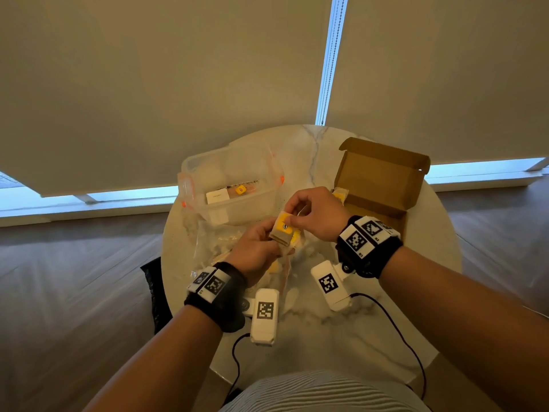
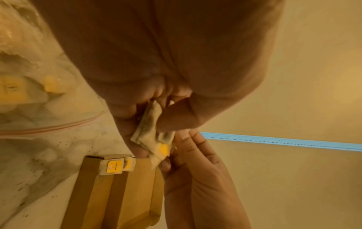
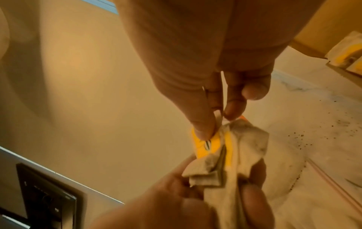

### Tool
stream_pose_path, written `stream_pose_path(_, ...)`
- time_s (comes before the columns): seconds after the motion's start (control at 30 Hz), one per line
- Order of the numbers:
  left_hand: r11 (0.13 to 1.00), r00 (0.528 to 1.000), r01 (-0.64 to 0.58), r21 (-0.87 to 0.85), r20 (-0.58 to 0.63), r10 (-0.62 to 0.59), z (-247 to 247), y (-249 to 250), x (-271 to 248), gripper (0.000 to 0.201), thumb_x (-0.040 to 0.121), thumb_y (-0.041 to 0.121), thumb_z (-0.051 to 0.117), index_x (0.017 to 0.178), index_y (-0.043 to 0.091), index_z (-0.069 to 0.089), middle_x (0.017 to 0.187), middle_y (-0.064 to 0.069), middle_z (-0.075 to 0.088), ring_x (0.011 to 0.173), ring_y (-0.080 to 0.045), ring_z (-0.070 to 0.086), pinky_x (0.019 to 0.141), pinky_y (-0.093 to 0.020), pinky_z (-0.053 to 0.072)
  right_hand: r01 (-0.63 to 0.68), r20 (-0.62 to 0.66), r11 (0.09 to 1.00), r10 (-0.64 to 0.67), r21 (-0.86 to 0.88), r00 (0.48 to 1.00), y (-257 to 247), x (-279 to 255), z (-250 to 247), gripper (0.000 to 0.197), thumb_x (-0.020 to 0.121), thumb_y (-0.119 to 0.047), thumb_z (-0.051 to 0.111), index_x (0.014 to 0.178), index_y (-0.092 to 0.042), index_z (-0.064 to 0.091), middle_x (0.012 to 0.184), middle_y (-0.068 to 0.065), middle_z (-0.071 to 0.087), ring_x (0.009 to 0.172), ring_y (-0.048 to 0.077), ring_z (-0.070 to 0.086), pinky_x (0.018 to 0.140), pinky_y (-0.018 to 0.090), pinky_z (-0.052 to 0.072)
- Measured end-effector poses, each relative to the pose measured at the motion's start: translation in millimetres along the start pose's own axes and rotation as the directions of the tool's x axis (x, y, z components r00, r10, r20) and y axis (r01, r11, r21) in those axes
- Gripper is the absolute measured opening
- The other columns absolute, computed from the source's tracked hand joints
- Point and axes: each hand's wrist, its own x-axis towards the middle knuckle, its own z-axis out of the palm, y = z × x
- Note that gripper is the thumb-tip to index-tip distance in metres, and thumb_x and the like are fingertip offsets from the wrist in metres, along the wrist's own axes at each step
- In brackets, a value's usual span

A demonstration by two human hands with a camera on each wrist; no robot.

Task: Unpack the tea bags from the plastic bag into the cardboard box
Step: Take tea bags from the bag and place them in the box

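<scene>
Both hands hold one small bunch of tea bags (image 1: 285,231) above the middle of the tabletop (image 1: 312,328). Left hand (image 1: 255,248) has its grip curled round the lower end of the bunch, thumb pressing it against the fingers. Right hand (image 1: 315,214) pinches the top edge by a yellow tag between thumb and fingertips (image 3: 203,128). Seen from the head camera, the bunch's long axis runs from lower left up to the right, its tagged end toward the right hand.

An open cardboard box (image 1: 383,185) sits at the right of the tabletop, lid flap raised; two tea bags with yellow tags (image 2: 115,166) lie at its near-left corner. Under the hands a clear plastic bag (image 1: 214,248) lies flat with more tea bags inside. Behind it stands a clear plastic tub (image 1: 231,185) with orange clips, holding a white card and a yellow-tagged item.
</scene>
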Motion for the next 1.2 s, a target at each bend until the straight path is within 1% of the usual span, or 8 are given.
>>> stream_pose_path(0.13,0.993,0.992,-0.028,0.112,-0.116,0.041,-3,-3,1,0.037,0.087,-0.016,0.05,0.115,0.005,0.063,0.1,-0.014,0.066,0.087,-0.023,0.063,0.078,-0.03,0.057,-0.007,-0.007,0.991,0.008,0.132,1.0,-4,-4,-12,0.01,0.079,-0.006,0.076,0.085,-0.009,0.069,0.071,-0.004,0.063,0.061,0.004,0.056,0.059,0.017,0.049)
stream_pose_path(0.33,0.995,0.935,-0.062,0.079,-0.344,0.085,-14,2,8,0.027,0.093,-0.008,0.053,0.117,0.0,0.062,0.097,-0.013,0.069,0.077,-0.018,0.067,0.079,-0.032,0.058,-0.014,0.006,0.985,0.013,0.171,1.0,-3,-18,-38,0.011,0.082,-0.008,0.073,0.094,-0.009,0.073,0.083,0.0,0.072,0.065,-0.005,0.064,0.06,0.007,0.048)
stream_pose_path(0.43,0.993,0.923,-0.111,0.042,-0.366,0.119,-12,9,8,0.02,0.092,-0.006,0.056,0.104,0.005,0.068,0.102,-0.016,0.07,0.088,-0.024,0.068,0.081,-0.033,0.059,-0.057,0.063,0.983,0.047,0.175,0.997,2,-24,-41,0.008,0.081,-0.013,0.075,0.089,-0.013,0.075,0.083,-0.001,0.074,0.073,0.003,0.067,0.066,0.016,0.054)
stream_pose_path(0.53,0.993,0.93,-0.118,0.019,-0.348,0.117,-8,15,9,0.018,0.091,-0.005,0.058,0.103,0.004,0.068,0.099,-0.017,0.071,0.084,-0.025,0.069,0.076,-0.033,0.059,-0.103,0.115,0.979,0.083,0.178,0.99,5,-26,-36,0.007,0.078,-0.014,0.078,0.084,-0.017,0.075,0.095,0.002,0.074,0.088,0.018,0.069,0.076,0.029,0.056)
stream_pose_path(0.67,0.992,0.941,-0.104,0.075,-0.316,0.122,-6,18,9,0.017,0.09,0.0,0.061,0.104,0.006,0.069,0.097,-0.012,0.073,0.086,-0.023,0.071,0.071,-0.031,0.057,-0.104,0.125,0.956,0.072,0.275,0.99,3,-25,-24,0.009,0.078,-0.004,0.076,0.086,-0.007,0.076,0.107,0.002,0.072,0.091,0.027,0.068,0.074,0.034,0.056)
stream_pose_path(0.87,0.993,0.939,-0.087,0.081,-0.327,0.109,-5,16,8,0.013,0.089,0.003,0.064,0.1,0.009,0.069,0.093,-0.011,0.075,0.083,-0.023,0.072,0.068,-0.031,0.057,-0.102,0.064,0.949,0.087,0.3,0.994,-1,-19,-19,0.016,0.078,-0.005,0.075,0.095,-0.004,0.076,0.09,0.013,0.074,0.075,0.016,0.064,0.073,0.033,0.056)
stream_pose_path(1.07,0.995,0.935,-0.098,0.037,-0.339,0.105,-9,16,8,0.013,0.092,0.007,0.062,0.103,0.002,0.067,0.093,-0.015,0.075,0.086,-0.026,0.071,0.072,-0.035,0.059,-0.097,0.024,0.961,0.094,0.258,0.995,-1,-19,-21,0.013,0.079,-0.01,0.076,0.092,-0.01,0.077,0.084,0.004,0.075,0.072,0.008,0.067,0.069,0.02,0.055)
stream_pose_path(1.2,0.989,0.907,-0.147,0.016,-0.397,0.142,-15,20,8,0.023,0.091,0.007,0.063,0.109,-0.006,0.063,0.097,-0.022,0.073,0.088,-0.029,0.07,0.076,-0.033,0.06,-0.083,0.023,0.969,0.08,0.232,0.997,-1,-22,-29,0.013,0.08,-0.008,0.075,0.092,-0.006,0.076,0.078,0.001,0.072,0.061,-0.002,0.063,0.057,0.009,0.046)
